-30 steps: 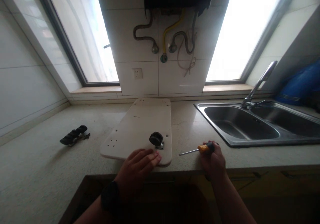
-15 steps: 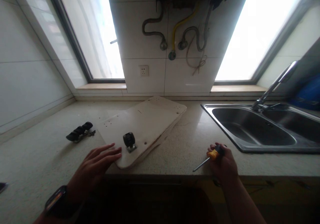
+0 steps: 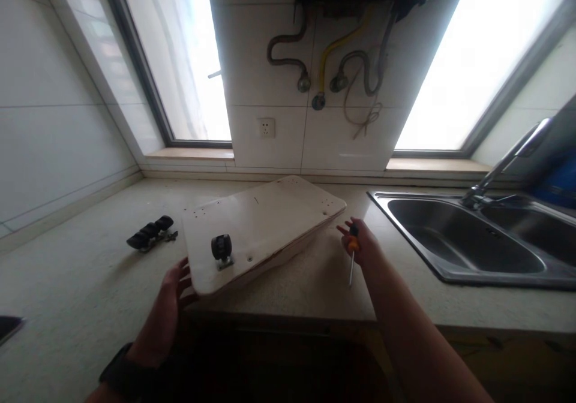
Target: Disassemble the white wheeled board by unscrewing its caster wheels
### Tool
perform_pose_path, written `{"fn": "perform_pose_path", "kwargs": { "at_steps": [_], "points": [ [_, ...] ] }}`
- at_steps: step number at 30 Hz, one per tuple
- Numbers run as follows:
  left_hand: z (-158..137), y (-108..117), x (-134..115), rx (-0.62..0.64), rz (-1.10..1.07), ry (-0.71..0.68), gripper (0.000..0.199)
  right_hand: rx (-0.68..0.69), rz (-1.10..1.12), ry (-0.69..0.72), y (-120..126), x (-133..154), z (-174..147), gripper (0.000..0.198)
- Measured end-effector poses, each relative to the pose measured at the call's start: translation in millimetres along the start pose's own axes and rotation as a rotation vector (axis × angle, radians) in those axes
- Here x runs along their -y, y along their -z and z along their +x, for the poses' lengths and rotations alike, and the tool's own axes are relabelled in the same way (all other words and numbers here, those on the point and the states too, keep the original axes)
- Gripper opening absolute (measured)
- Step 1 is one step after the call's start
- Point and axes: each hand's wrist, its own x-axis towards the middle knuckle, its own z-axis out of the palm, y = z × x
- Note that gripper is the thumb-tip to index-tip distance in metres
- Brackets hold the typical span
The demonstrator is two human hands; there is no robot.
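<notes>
A white board point(image 3: 265, 223) with rounded corners and small holes lies at an angle on the counter. One black caster wheel point(image 3: 221, 248) stands on a metal plate at its near left corner. My left hand point(image 3: 168, 292) grips the board's left edge, with its fingertips partly hidden by the board. In my right hand point(image 3: 365, 242) is a screwdriver with an orange and black handle point(image 3: 353, 244), its shaft pointing down toward the counter. That hand is near the board's right corner, its thumb and some fingers extended. Several loose black casters point(image 3: 150, 232) lie left of the board.
A double steel sink point(image 3: 450, 274) with a faucet point(image 3: 495, 166) occupies the right of the counter point(image 3: 288, 298). Small metal bits lie by the loose casters. A dark flat object point(image 3: 9, 326) sits at the far left. Pipes and a socket point(image 3: 267, 128) are on the tiled wall.
My left hand has gone from the board's top to its left edge, and the board has turned slightly. My right hand has moved forward and left toward the board, still holding the screwdriver.
</notes>
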Motion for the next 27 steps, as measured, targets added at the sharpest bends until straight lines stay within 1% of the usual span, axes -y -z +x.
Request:
{"fn": "perform_pose_path", "kwargs": {
  "at_steps": [2, 6, 9, 11, 13, 15, 19, 21, 24, 27],
  "points": [
    [-8, -10, -3, 0.070, 0.002, 0.002, 0.059, 0.011, -0.007, -0.005, -14, -9, 7, 0.034],
    [-11, -10, -5, 0.004, 0.150, -0.071, 0.048, 0.029, 0.005, 0.045, -29, -24, 11, 0.034],
    [-9, -7, -6, 0.026, 0.164, -0.111, 0.043, 0.047, 0.031, 0.048, -32, -26, 8, 0.028],
    [-9, -6, -8, 0.036, 0.147, -0.110, 0.043, 0.064, 0.057, 0.026, -30, -24, 2, 0.021],
    [-8, -5, -10, 0.024, 0.147, -0.098, 0.043, 0.087, 0.089, 0.004, -26, -19, -9, 0.021],
    [-6, -5, -12, 0.023, 0.174, -0.091, 0.042, 0.117, 0.123, -0.003, -16, -14, -23, 0.023],
    [0, -6, -15, 0.042, 0.234, -0.107, 0.039, 0.156, 0.166, 0.004, 15, -4, -57, 0.012],
    [2, -10, -17, 0.060, 0.245, -0.115, 0.039, 0.153, 0.168, 0.003, 34, 0, -72, 0.016],
    [3, -21, -22, 0.149, 0.225, -0.130, 0.041, 0.121, 0.165, 0.021, 60, 5, -87, 0.025],
    [2, -34, -24, 0.256, 0.205, -0.117, 0.047, 0.076, 0.165, 0.058, 80, 11, -95, 0.031]
  ]
}}
